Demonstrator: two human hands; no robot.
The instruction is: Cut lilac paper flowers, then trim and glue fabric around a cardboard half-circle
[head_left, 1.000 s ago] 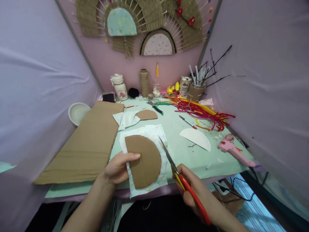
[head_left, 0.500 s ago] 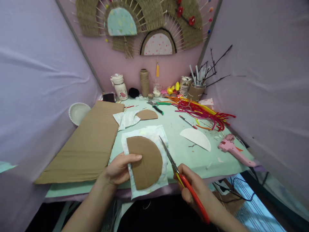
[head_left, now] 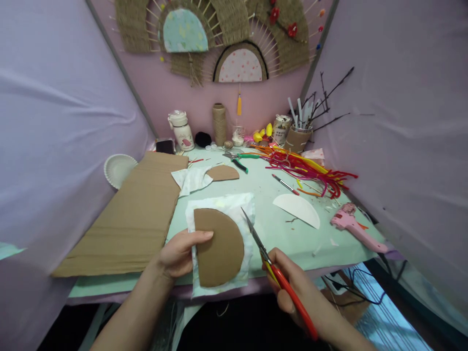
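So the left hand [head_left: 179,253] has the cardboard half-circle [head_left: 219,248] pinched down onto the white cloth [head_left: 244,207], thumb on top right by the straight edge. The stack sits at the near edge of the tabletop [head_left: 270,224], hanging over it a bit. The straight side runs near-to-far and the curve bulges to the right, toward the scissors [head_left: 272,265]. The right hand [head_left: 292,287] is wrapped around their red handles. Blades point up and left toward the far edge, tip just touching the cloth's right margin beside the curve, and they look pretty much together. Readable text: nothing. The jar [head_left: 281,127] at the far edge has print, but it's way too small.
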